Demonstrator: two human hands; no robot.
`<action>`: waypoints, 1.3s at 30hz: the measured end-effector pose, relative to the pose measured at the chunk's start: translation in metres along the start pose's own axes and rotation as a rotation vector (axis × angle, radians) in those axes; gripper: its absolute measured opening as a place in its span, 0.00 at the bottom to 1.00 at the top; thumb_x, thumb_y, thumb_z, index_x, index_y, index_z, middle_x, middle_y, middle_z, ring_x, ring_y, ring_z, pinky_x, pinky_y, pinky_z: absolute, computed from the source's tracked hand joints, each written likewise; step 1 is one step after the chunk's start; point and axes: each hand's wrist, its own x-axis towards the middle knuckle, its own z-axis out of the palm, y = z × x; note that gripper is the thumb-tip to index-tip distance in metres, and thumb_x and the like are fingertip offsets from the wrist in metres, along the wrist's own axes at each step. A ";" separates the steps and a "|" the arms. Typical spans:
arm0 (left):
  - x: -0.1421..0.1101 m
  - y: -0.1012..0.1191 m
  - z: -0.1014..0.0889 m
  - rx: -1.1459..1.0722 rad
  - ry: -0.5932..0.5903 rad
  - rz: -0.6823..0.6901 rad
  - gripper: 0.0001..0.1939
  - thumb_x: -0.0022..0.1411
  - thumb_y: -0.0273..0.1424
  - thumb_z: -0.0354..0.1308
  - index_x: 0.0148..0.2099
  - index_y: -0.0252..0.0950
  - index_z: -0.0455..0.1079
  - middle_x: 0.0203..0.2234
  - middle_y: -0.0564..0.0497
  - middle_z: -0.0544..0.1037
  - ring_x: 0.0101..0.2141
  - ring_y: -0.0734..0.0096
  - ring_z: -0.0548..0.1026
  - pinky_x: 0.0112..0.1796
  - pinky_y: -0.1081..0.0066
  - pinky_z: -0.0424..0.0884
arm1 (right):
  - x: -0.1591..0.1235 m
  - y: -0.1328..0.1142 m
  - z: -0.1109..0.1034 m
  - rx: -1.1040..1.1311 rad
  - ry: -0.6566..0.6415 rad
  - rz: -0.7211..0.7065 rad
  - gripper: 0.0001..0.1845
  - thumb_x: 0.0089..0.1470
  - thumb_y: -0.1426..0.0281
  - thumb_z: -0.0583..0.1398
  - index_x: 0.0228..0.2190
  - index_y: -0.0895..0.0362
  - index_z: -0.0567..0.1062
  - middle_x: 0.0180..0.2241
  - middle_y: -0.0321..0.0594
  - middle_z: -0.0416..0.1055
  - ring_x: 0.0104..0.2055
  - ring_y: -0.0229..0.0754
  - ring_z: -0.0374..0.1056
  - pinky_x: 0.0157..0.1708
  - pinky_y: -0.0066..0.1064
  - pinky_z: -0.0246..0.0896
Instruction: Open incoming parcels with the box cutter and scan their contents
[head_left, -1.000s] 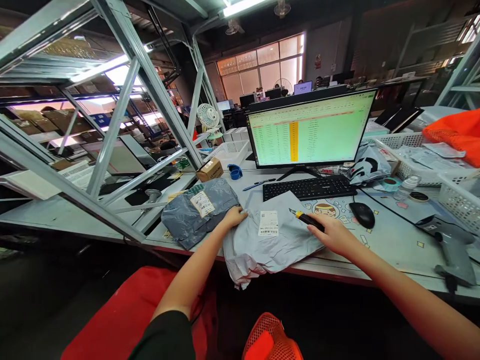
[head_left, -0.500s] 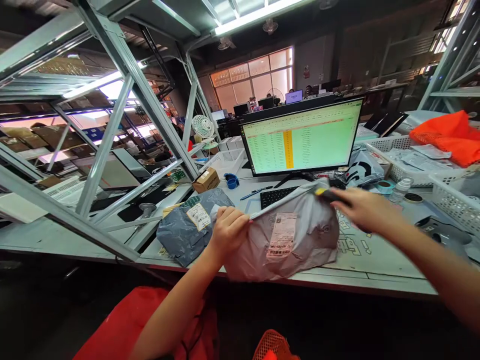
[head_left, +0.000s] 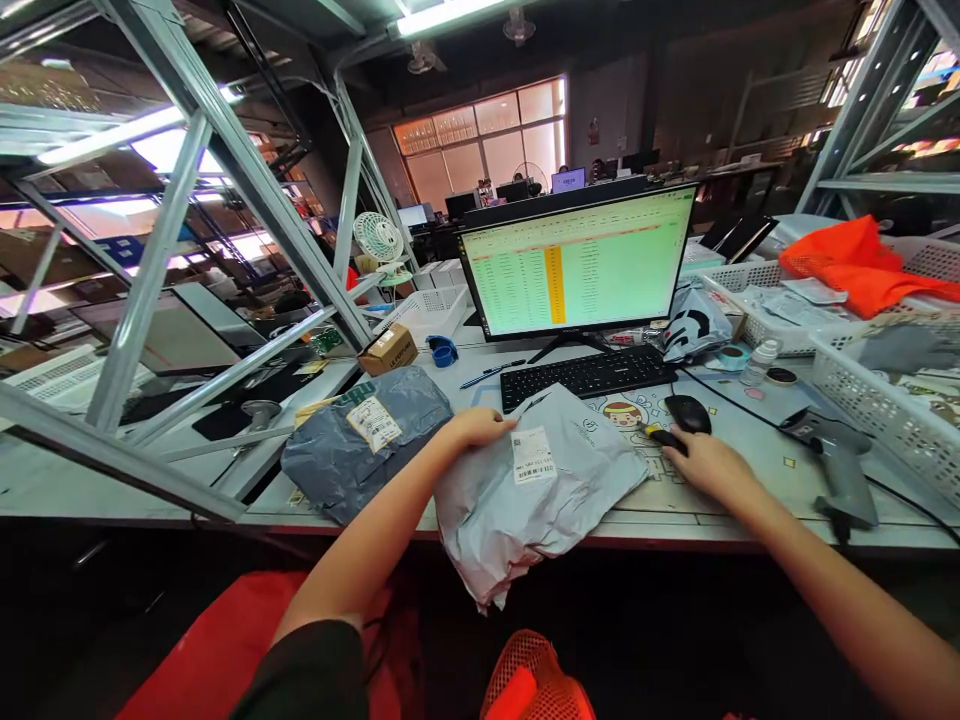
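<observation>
A pale grey plastic mailing bag (head_left: 577, 485) with a white shipping label (head_left: 533, 455) lies crumpled on the desk, its lower corner hanging over the front edge. My left hand (head_left: 484, 428) is closed on the bag's upper left edge. Low over the desk mat, right of the bag and beside the computer mouse (head_left: 688, 414), my right hand (head_left: 709, 463) grips a black and yellow utility knife (head_left: 664, 437). Whether its blade is out cannot be made out. A darker grey parcel (head_left: 337, 460) with a label sits left of my left hand.
Behind the bag are a keyboard (head_left: 589, 375) and monitor (head_left: 577, 265). A barcode scanner (head_left: 836, 460) and white plastic baskets (head_left: 885, 400) stand to the right. Left lie a small cardboard box (head_left: 388, 350), a blue tape roll (head_left: 441, 351) and a metal rack post (head_left: 247, 180).
The knife in my right hand has come down from the bag's raised top edge to the mat on the right. The bag has dropped flatter, uncovering the keyboard and mouse.
</observation>
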 end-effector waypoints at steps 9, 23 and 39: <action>0.039 0.010 0.026 -0.140 0.112 0.031 0.19 0.66 0.41 0.54 0.41 0.30 0.77 0.37 0.41 0.82 0.34 0.61 0.77 0.36 0.68 0.71 | 0.007 -0.126 -0.016 0.103 0.255 -0.564 0.18 0.65 0.66 0.58 0.52 0.58 0.77 0.55 0.53 0.73 0.56 0.54 0.68 0.55 0.47 0.64; -0.054 0.031 0.003 -0.017 0.515 0.250 0.20 0.73 0.38 0.46 0.30 0.36 0.68 0.28 0.46 0.77 0.32 0.64 0.73 0.34 0.68 0.62 | -0.017 -0.175 -0.021 0.147 0.606 -1.077 0.15 0.71 0.70 0.53 0.31 0.56 0.72 0.31 0.40 0.72 0.40 0.44 0.62 0.46 0.40 0.46; -0.047 0.064 0.012 0.203 0.415 0.246 0.14 0.71 0.36 0.52 0.46 0.32 0.76 0.46 0.37 0.79 0.51 0.53 0.76 0.53 0.60 0.69 | -0.050 -0.134 -0.011 0.349 0.556 -1.035 0.14 0.68 0.74 0.52 0.28 0.55 0.66 0.28 0.38 0.64 0.34 0.43 0.59 0.47 0.39 0.58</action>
